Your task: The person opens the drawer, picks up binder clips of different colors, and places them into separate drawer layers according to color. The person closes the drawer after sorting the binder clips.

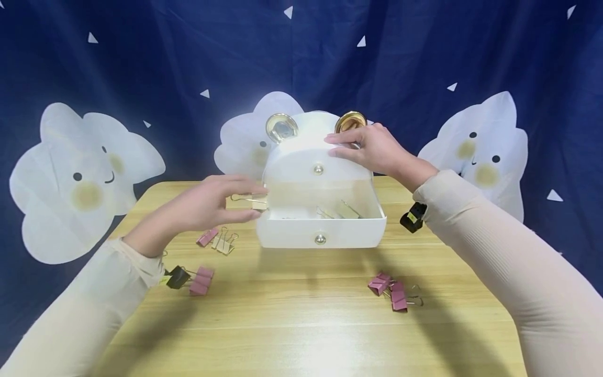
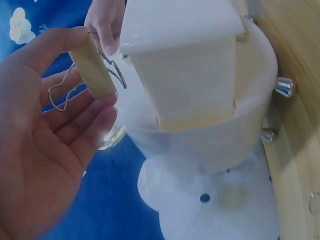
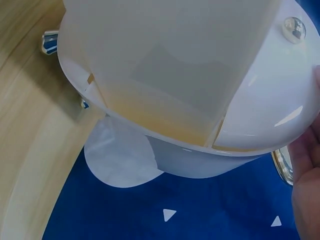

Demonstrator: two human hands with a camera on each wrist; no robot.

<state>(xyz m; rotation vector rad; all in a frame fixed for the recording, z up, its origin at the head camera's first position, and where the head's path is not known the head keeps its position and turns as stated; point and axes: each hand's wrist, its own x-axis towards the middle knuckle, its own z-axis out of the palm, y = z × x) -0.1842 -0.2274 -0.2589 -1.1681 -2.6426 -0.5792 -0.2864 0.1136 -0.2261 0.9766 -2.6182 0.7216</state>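
Note:
My left hand (image 1: 207, 203) pinches a pale yellow binder clip (image 2: 92, 70) between thumb and fingers, just left of a white drawer box. In the head view this clip (image 1: 259, 202) is beside the left side of the pulled-out drawer (image 1: 301, 233). A few clips (image 1: 349, 210) lie inside the drawer, partly hidden by its front. My right hand (image 1: 377, 149) rests on the upper right of the white box (image 1: 292, 159), by its gold ear (image 1: 350, 121). Its thumb and index finger look extended against the surface; the other fingers are mostly hidden.
On the table's left lie a pink clip (image 1: 207, 237), a yellow clip (image 1: 223, 244) and pink clips (image 1: 201, 281) near a black strap piece (image 1: 177, 277). Pink clips (image 1: 398, 297) lie front right. A dark blue curtain (image 1: 188, 52) with cloud shapes hangs behind.

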